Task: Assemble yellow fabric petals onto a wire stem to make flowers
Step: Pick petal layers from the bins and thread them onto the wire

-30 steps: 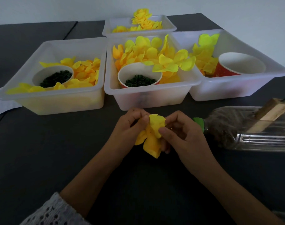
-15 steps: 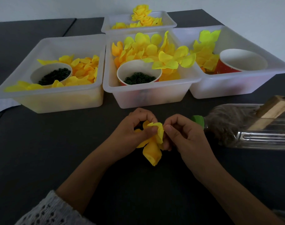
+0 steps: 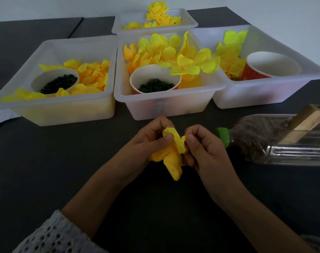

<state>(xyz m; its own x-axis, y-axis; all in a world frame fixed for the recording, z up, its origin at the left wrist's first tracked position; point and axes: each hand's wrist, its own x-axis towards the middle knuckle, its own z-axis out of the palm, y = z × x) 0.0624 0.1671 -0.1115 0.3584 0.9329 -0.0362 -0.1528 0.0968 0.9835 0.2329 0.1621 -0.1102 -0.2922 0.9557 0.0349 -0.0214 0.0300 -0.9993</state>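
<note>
Dark grey tabletop [image 3: 46,161] under a pale wall, dimly lit. Ranged along the far side, within easy reach: four translucent bins, seemingly sorted by petal size and shade. Left bin [image 3: 19,99] with orange-yellow petals and a paper cup of small dark rings [image 3: 59,84]; middle bin [image 3: 170,108] heaped with brighter petals around a second ring cup [image 3: 155,85]; right bin [image 3: 265,95] with lime-yellow petals and a red cup [image 3: 272,67], contents out of sight; back bin [image 3: 190,21] apparently for finished blooms.

To the right, lying on its side, a clear plastic bottle [image 3: 283,143] with green cap [image 3: 222,136], dark filling inside and a wooden block [image 3: 307,123] resting on it; cut off at the frame edge, purpose hard to judge.

Front and centre, just above the tabletop: left hand [image 3: 148,143] and right hand [image 3: 204,148], both with fingers curled and pinched onto a half-made yellow flower [image 3: 173,154], one from each side, probably to steady the layers while another petal is seated. Lowest petal hanging free below the grip.

Wire stem nowhere visible, presumably buried in fabric and palms. Ring placement, if any, likewise hidden.
</note>
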